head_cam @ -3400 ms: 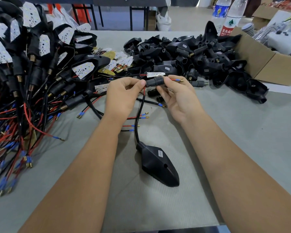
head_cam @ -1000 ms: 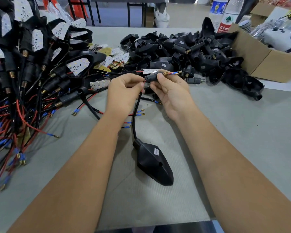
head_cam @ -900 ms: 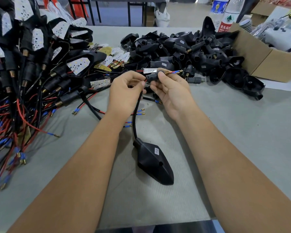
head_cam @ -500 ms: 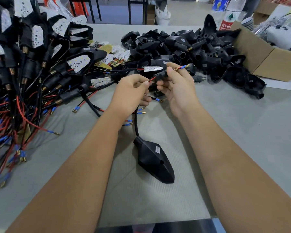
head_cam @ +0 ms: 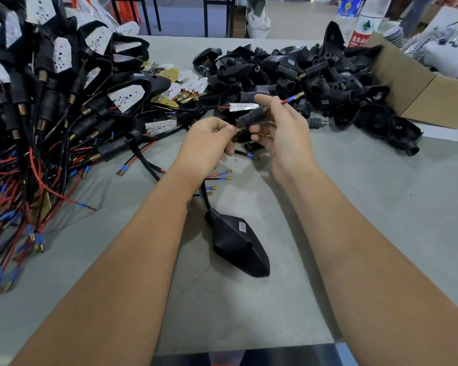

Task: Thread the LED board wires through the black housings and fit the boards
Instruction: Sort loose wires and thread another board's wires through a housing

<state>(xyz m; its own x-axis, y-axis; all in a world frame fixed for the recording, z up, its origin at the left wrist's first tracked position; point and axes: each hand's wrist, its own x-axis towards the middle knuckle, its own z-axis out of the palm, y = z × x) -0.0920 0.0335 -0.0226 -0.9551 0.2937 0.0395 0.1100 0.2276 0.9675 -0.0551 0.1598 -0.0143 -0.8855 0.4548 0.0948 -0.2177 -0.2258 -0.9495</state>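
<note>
Left hand fingers pinch red wire; right hand fingers curled round black stem

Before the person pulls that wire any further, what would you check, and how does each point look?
1. Left hand pinches the red wire at the entry of the stem: ok.
2. Right hand grips the wire tip past the stem's far end: ok.
3. LED board not yet inside a housing: ok.
4. Both board wires through the stem: cannot tell.
5. Housing on the table lies behind the hands, its cable running up under the left hand: ok.
</note>
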